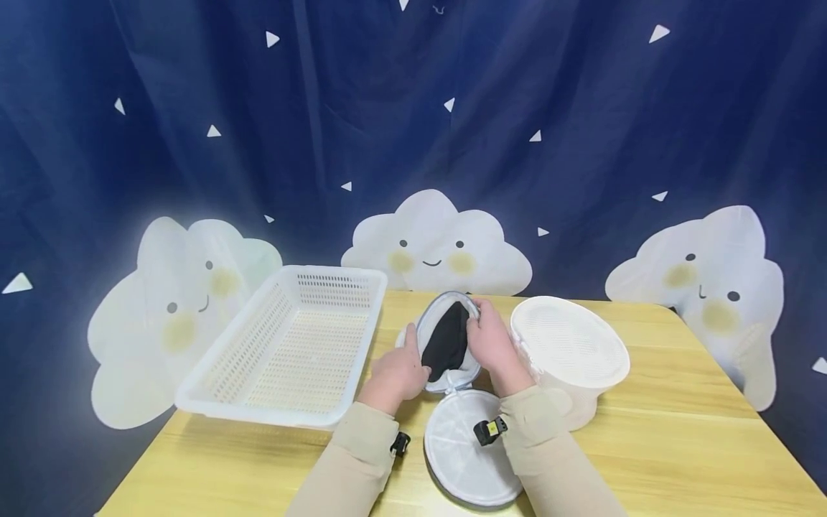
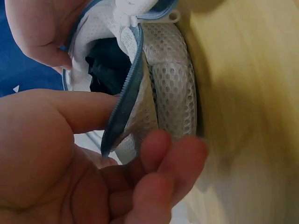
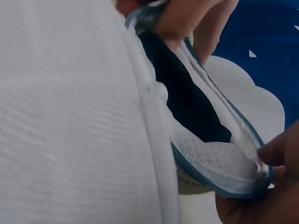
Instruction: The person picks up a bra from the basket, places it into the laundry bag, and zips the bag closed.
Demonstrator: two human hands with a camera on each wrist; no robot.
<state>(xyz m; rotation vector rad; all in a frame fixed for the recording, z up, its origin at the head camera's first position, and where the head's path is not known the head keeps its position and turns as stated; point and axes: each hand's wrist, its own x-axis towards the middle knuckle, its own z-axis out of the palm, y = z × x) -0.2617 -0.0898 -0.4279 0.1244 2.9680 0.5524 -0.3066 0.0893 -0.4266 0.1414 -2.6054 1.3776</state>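
Observation:
A white mesh laundry bag (image 1: pixel 462 377) with a blue-grey zipper edge stands with its mouth spread between both hands. Black cloth (image 1: pixel 446 341) lies inside it. My left hand (image 1: pixel 402 370) grips the left side of the rim; in the left wrist view the thumb goes inside past the zipper (image 2: pixel 125 86) and the fingers curl outside. On the far right of the mouth, my right hand (image 1: pixel 492 337) pinches the rim, as the right wrist view shows at lower right. The bag's round mesh lid (image 1: pixel 461 459) is folded back toward me, under my right wrist.
To the left sits a white perforated plastic basket (image 1: pixel 297 413). Another white mesh laundry bag (image 1: pixel 571 345) stands upright close to the right of my right hand. All rest on a wooden table (image 1: pixel 691 445), with a blue curtain (image 1: pixel 400 86) with cloud prints behind.

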